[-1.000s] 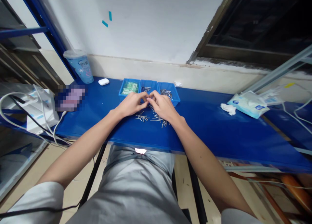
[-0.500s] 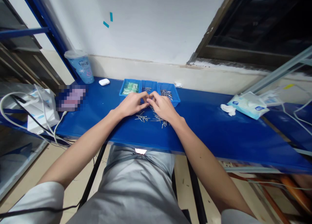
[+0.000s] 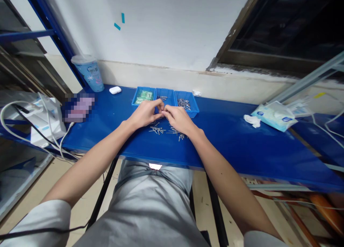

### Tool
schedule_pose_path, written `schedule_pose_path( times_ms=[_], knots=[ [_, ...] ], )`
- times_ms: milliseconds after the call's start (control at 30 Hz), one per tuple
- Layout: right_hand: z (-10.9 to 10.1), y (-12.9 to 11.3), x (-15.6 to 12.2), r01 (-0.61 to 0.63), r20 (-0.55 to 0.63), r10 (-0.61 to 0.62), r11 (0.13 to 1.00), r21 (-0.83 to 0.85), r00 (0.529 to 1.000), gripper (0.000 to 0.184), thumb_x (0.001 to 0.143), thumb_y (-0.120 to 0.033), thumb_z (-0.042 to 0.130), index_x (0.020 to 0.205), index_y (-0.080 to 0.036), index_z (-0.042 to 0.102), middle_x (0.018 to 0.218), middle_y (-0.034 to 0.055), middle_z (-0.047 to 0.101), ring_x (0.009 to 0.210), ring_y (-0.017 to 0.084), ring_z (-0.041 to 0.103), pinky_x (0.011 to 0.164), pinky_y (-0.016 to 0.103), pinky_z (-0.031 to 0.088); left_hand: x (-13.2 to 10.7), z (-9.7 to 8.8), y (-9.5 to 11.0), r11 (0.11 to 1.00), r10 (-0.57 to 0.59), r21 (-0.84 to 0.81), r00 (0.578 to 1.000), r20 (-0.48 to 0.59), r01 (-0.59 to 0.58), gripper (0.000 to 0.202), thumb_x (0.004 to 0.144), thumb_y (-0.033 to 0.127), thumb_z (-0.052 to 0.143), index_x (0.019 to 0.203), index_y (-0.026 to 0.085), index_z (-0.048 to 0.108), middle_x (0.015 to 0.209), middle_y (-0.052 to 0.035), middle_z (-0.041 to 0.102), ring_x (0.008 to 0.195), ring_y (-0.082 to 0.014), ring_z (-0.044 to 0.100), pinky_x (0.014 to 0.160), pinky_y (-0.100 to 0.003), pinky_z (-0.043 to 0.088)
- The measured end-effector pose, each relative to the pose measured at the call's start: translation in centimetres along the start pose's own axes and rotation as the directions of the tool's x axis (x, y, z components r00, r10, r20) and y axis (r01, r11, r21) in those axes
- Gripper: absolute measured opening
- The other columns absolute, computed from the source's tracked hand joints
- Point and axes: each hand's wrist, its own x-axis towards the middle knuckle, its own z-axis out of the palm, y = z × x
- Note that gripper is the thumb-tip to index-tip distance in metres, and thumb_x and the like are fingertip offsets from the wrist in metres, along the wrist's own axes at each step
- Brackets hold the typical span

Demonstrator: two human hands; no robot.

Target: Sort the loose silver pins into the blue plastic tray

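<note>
My left hand [image 3: 147, 113] and my right hand [image 3: 176, 118] meet fingertip to fingertip over the blue table, just in front of three blue bins. Both are closed in a pinch; whatever lies between the fingers is too small to make out. Under and in front of them lie two loose piles of thin metal pins, a left pile [image 3: 157, 129] and a right pile [image 3: 180, 133] partly covered by my right hand. The left bin [image 3: 137, 92] holds green-and-clear packets. Metal pins lie in the middle bin [image 3: 167, 92] and in the right bin [image 3: 195, 110].
Along the back left stand a blue cup [image 3: 91, 75] and a white earbud case [image 3: 115, 90]. A power strip with cables [image 3: 45, 121] and a blurred pinkish object [image 3: 80, 108] sit at far left. A tissue pack [image 3: 275, 115] and crumpled tissue [image 3: 252, 121] lie right.
My right hand's fingers have lowered slightly and straightened toward the left fingertips. The left hand has barely shifted; piles and bins look the same.
</note>
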Motion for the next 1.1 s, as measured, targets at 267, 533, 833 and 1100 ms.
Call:
schedule_pose_path(
  times_ms=[267,533,833,1100],
  knots=[
    [-0.26,0.05,-0.02,0.020,-0.112,-0.014,0.998,0.056,0.994,0.012,0.102,-0.025,0.045,0.102,-0.023,0.057,0.099,0.0070,0.071,0.088,0.023,0.063,0.080,0.035,0.043,0.12,-0.31,0.63,0.998,-0.067,0.014,0.998,-0.001,0.067,0.019,0.099,0.039,0.066,0.097,0.020,0.068,0.085,-0.0024,0.077,0.068,-0.0145,0.065,0.070,-0.027,0.045],
    [-0.33,0.00,-0.01,0.007,-0.160,0.001,0.999,0.049,0.987,0.013,0.104,-0.028,0.044,0.103,-0.023,0.056,0.099,0.0072,0.070,0.089,0.024,0.063,0.080,0.035,0.043,0.13,-0.55,0.97,0.997,-0.044,0.061,0.998,0.041,0.041,0.024,0.103,0.032,0.056,0.101,0.018,0.075,0.072,-0.0015,0.071,0.064,-0.0155,0.062,0.067,-0.027,0.041],
    [-0.23,-0.22,0.05,-0.115,-0.193,0.098,0.990,-0.080,0.976,0.038,0.107,-0.045,0.043,0.078,-0.024,0.055,0.069,0.0031,0.061,0.065,0.020,0.053,0.065,0.034,0.028,0.11,-0.45,1.00,0.999,-0.024,0.049,0.999,0.029,0.023,0.022,0.103,0.032,0.056,0.099,0.018,0.074,0.075,-0.0027,0.072,0.067,-0.0159,0.064,0.070,-0.028,0.044],
    [-0.44,-0.44,-0.04,-0.089,-0.170,0.084,0.996,-0.023,0.982,0.031,0.106,-0.042,0.045,0.085,-0.024,0.058,0.074,0.0025,0.065,0.067,0.020,0.055,0.068,0.033,0.033,0.12,-0.45,1.05,0.998,-0.060,0.036,0.998,0.006,0.060,0.021,0.103,0.032,0.056,0.098,0.019,0.072,0.072,-0.0016,0.072,0.065,-0.0159,0.064,0.069,-0.029,0.044]
  ],
)
